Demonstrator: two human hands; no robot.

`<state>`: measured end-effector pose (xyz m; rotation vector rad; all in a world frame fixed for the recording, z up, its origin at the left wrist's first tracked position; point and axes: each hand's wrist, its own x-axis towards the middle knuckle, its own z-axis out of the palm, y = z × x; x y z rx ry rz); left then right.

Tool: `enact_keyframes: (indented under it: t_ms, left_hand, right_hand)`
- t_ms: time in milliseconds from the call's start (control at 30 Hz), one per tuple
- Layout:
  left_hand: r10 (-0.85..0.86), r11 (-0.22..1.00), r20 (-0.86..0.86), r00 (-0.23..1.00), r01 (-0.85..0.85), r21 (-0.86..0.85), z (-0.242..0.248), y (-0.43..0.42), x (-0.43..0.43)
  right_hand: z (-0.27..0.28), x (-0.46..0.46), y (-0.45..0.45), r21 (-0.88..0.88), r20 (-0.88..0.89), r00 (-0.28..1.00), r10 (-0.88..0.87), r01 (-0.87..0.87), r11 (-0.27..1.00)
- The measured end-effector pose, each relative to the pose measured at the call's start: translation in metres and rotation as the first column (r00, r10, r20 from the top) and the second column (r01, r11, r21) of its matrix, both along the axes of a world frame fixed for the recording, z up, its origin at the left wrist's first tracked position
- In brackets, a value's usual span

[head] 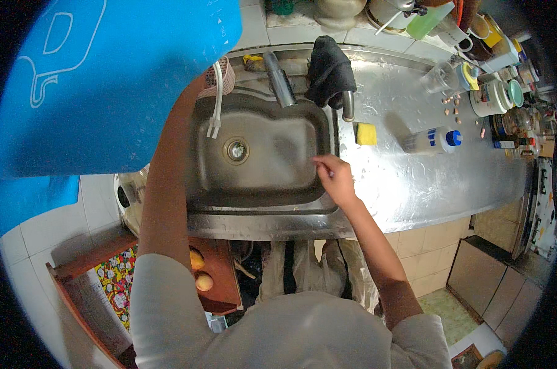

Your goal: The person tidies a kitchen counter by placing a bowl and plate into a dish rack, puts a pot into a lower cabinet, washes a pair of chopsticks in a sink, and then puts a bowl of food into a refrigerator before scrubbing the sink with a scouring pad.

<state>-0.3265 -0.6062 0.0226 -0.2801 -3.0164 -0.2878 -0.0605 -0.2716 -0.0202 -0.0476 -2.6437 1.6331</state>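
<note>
My right hand (339,181) is over the right edge of the steel sink basin (278,138), its fingers loosely bent and nothing visible in them. My left arm reaches up along the basin's left side, and its hand is hidden behind a large blue sheet (112,115) with white outlines printed on it. Whether that hand grips the sheet cannot be seen. A pale doubled cord (218,101) with two tips hangs over the basin near the left forearm. Behind the basin are a grey cylindrical fitting (280,80) and a faucet (348,108) draped with a black cloth (330,69).
On the wet steel counter, a yellow sponge (366,133) lies right of the basin. Farther right are a blue-capped bottle (433,139) and a white tub (486,99). A pink basket (225,76) sits at the back left. A wooden shelf (213,272) stands below left.
</note>
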Motion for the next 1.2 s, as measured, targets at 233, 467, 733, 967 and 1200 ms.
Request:
enact_keyframes:
  t_ms: [233, 467, 733, 967, 1200]
  left_hand:
    - [-0.048, 0.997, -0.025, 0.999, 0.050, 0.059, -0.014, -0.009, 0.049]
    - [-0.052, 0.996, -0.030, 0.998, 0.054, 0.067, -0.017, -0.020, 0.100]
    - [-0.166, 0.964, -0.209, 0.964, 0.203, 0.170, 0.010, 0.036, 0.044]
    - [-0.126, 0.991, -0.041, 0.991, 0.128, 0.041, 0.006, 0.093, -0.053]
    - [-0.083, 0.996, 0.024, 0.996, 0.083, 0.008, 0.010, 0.073, -0.050]
  right_hand:
    - [-0.003, -0.038, -0.034, -0.008, -0.014, 0.997, 0.081, -0.081, 0.997]
    - [-0.033, 0.004, -0.017, -0.029, 0.031, 0.999, -0.044, 0.045, 0.999]
    - [-0.043, 0.056, 0.010, -0.136, 0.152, 0.970, -0.188, 0.209, 0.968]
    - [-0.020, 0.072, 0.028, -0.041, 0.189, 0.948, -0.258, 0.270, 0.962]
    - [0.000, 0.090, 0.077, -0.149, 0.164, 0.834, -0.527, 0.549, 0.823]
